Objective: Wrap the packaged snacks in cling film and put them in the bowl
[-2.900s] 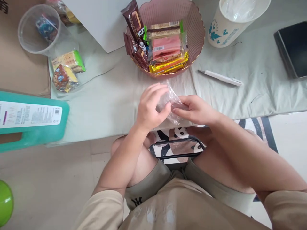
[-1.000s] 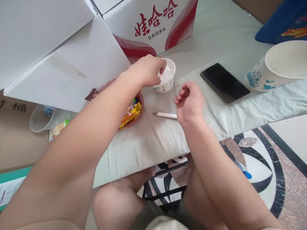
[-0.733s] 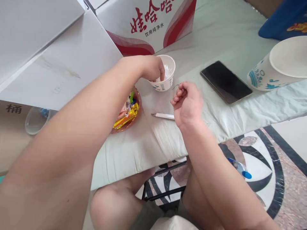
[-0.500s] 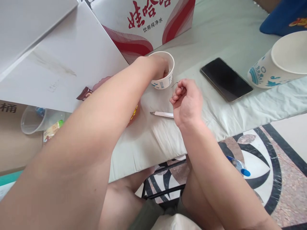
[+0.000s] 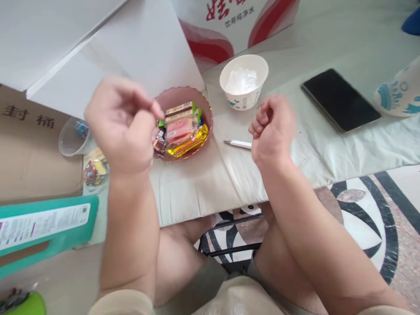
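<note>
My left hand, slightly blurred, is raised at the left edge of a pink scalloped bowl of wrapped snacks. Its fingers are curled with thumb and forefinger together; anything between them is too small or hidden to name. My right hand is closed with curled fingers just above the cloth, and its palm side is hidden. Beside it lies a white pen-like craft knife, its rear end behind the hand. A white paper bowl with clear crumpled plastic inside stands beyond.
A black phone and a printed paper bucket are on the right. White boxes and a red-and-white carton stand behind. At left are a clear plastic cup, small packets and a green carton.
My left hand has come out of the paper bowl and swung left, uncovering the snack bowl. The right hand keeps its curled pose beside the knife. The camera view has shifted left.
</note>
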Demonstrator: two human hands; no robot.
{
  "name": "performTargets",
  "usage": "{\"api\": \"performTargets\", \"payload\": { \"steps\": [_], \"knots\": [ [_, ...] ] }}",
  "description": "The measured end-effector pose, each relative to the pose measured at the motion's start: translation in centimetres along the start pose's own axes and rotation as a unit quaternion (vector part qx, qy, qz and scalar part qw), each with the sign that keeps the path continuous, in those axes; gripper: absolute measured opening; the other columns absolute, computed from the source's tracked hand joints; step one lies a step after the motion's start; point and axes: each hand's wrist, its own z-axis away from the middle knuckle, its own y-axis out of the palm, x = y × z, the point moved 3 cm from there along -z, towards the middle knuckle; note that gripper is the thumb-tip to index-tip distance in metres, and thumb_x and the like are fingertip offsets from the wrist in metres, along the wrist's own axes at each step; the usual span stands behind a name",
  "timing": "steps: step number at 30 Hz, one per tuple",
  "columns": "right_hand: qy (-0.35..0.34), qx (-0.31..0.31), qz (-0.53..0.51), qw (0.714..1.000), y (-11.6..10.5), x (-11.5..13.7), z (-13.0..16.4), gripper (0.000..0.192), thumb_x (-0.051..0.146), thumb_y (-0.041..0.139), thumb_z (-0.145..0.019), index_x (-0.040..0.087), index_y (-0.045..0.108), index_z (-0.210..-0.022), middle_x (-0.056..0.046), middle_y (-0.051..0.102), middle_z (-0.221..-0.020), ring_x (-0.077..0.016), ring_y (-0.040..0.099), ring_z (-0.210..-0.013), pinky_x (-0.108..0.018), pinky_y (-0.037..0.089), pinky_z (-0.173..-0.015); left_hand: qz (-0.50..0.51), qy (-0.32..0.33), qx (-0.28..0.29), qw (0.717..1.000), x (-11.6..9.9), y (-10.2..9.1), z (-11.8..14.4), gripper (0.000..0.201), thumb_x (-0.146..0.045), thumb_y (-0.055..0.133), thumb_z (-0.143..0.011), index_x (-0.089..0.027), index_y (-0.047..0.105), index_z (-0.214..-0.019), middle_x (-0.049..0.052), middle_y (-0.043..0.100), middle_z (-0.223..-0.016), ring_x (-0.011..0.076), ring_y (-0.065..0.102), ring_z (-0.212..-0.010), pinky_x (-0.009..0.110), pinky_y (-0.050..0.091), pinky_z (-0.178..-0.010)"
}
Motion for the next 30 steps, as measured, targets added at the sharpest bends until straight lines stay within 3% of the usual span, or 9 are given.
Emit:
{"api": "performTargets", "payload": {
  "steps": [6,10,13,15,17,20,22,24,30],
  "knots": [
    [-0.155,0.163,0.046,0.973,3.6,-1.8,6.4,0.044,0.027,0.052,-0.094,0.024,0.027,-0.057,0.005,0.018,-0.055,-0.0103,0.013,-0.049,-0.031,0.014,-0.050,0.187,-0.105,-0.222,0.951,7.5,-4.7,10.8,0.008,-0.012,0.062,-0.070,-0.019,0.061,-0.072,-0.003,0.060,-0.060,0.0078,0.048,-0.047,0.018,0.035,-0.045],
    [-0.170,0.266,0.108,0.943,5.5,-5.2,11.0,0.049,0.032,0.054,-0.097,0.022,0.029,-0.056,0.004,0.024,-0.053,-0.0092,0.019,-0.049,-0.030,0.018,-0.052,0.234,-0.157,-0.288,0.915,12.7,-6.9,13.9,0.015,-0.007,0.049,-0.057,-0.020,0.054,-0.061,-0.006,0.047,-0.049,0.0075,0.036,-0.038,0.020,0.023,-0.039],
    [-0.144,0.315,0.178,0.921,7.0,-8.1,13.3,0.049,0.029,0.054,-0.095,0.021,0.028,-0.055,0.004,0.027,-0.052,-0.0085,0.023,-0.050,-0.030,0.019,-0.052,0.112,-0.194,-0.325,0.919,16.3,-9.9,14.0,0.021,-0.001,0.047,-0.063,-0.020,0.057,-0.065,-0.003,0.052,-0.059,0.0117,0.053,-0.053,0.023,0.044,-0.053],
    [-0.127,0.347,0.224,0.902,8.0,-9.6,14.4,0.048,0.029,0.054,-0.093,0.022,0.027,-0.054,0.004,0.026,-0.052,-0.0079,0.023,-0.050,-0.029,0.018,-0.051,-0.016,-0.206,-0.363,0.909,18.3,-12.2,13.7,0.028,0.003,0.050,-0.066,-0.019,0.065,-0.076,0.003,0.064,-0.084,0.0167,0.067,-0.086,0.030,0.056,-0.085],
    [-0.108,0.367,0.264,0.885,8.9,-10.8,15.1,0.046,0.031,0.053,-0.091,0.022,0.026,-0.055,0.005,0.024,-0.053,-0.0075,0.022,-0.051,-0.028,0.018,-0.050,-0.117,-0.234,-0.369,0.892,20.2,-14.2,13.7,0.038,0.004,0.056,-0.068,-0.019,0.071,-0.093,0.008,0.063,-0.127,0.0252,0.060,-0.129,0.042,0.042,-0.119],
    [-0.083,0.368,0.309,0.873,9.4,-11.9,15.6,0.045,0.034,0.051,-0.089,0.023,0.024,-0.055,0.005,0.022,-0.054,-0.0075,0.021,-0.051,-0.027,0.017,-0.050,-0.175,-0.290,-0.316,0.886,23.0,-15.9,13.9,0.043,0.000,0.065,-0.069,-0.020,0.075,-0.106,0.009,0.035,-0.164,0.0371,0.024,-0.161,0.052,0.014,-0.135],
    [-0.070,0.366,0.331,0.867,9.2,-12.4,15.7,0.044,0.035,0.050,-0.088,0.023,0.024,-0.055,0.005,0.022,-0.054,-0.0074,0.021,-0.051,-0.027,0.016,-0.049,-0.186,-0.311,-0.281,0.889,24.3,-16.3,14.2,0.044,-0.002,0.067,-0.069,-0.020,0.076,-0.108,0.009,0.029,-0.170,0.0386,0.014,-0.164,0.053,0.011,-0.136],
    [-0.056,0.362,0.349,0.862,8.9,-12.6,15.6,0.043,0.035,0.051,-0.087,0.024,0.025,-0.055,0.005,0.023,-0.053,-0.0074,0.021,-0.050,-0.028,0.016,-0.049,-0.193,-0.316,-0.268,0.890,25.1,-16.6,14.4,0.045,-0.004,0.067,-0.070,-0.019,0.075,-0.112,0.010,0.030,-0.170,0.0372,0.019,-0.164,0.051,0.013,-0.137],
    [-0.038,0.347,0.368,0.862,7.8,-12.3,15.4,0.048,0.037,0.056,-0.089,0.023,0.026,-0.055,0.005,0.025,-0.053,-0.0073,0.023,-0.051,-0.027,0.019,-0.049,-0.210,-0.258,-0.328,0.884,24.0,-17.0,14.9,0.051,-0.006,0.061,-0.076,-0.021,0.064,-0.124,0.011,0.048,-0.158,0.0267,0.046,-0.151,0.042,0.033,-0.131]
  ]
}}
